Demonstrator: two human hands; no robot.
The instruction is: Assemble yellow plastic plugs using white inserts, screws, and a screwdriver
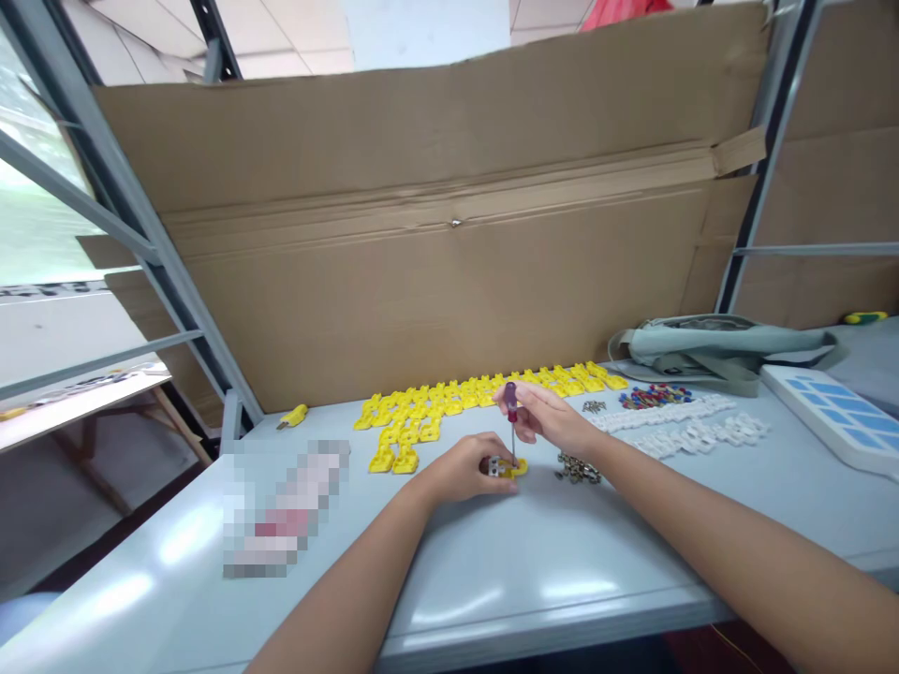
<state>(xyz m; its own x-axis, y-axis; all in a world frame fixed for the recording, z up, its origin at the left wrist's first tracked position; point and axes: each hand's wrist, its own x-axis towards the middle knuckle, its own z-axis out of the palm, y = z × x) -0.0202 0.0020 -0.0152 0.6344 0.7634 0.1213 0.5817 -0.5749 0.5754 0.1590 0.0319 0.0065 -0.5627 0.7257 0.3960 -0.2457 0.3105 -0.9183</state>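
Note:
My left hand (pixel 472 468) is closed around a small yellow plastic housing (pixel 521 468) with a white insert (pixel 495 467), steadying it on the table. A screwdriver (pixel 511 402) with a dark red-purple handle stands upright in the fingers of my right hand (pixel 544 413). Its shaft points down and the tip meets the yellow housing; the exact contact spot is too small to make out. Behind my hands, several similar yellow housings (pixel 414 402) lie in rows. Beside my right forearm sits a pile of small metal parts (pixel 579 469).
White plastic pieces (pixel 702 436) form rows at the right, near a heap of red and blue bits (pixel 655 397) and small screws (pixel 594 406). A grey-green bag (pixel 702 342) lies behind them. A yellow plug-like piece (pixel 293 417) rests at left. Cardboard (pixel 449 300) walls the back.

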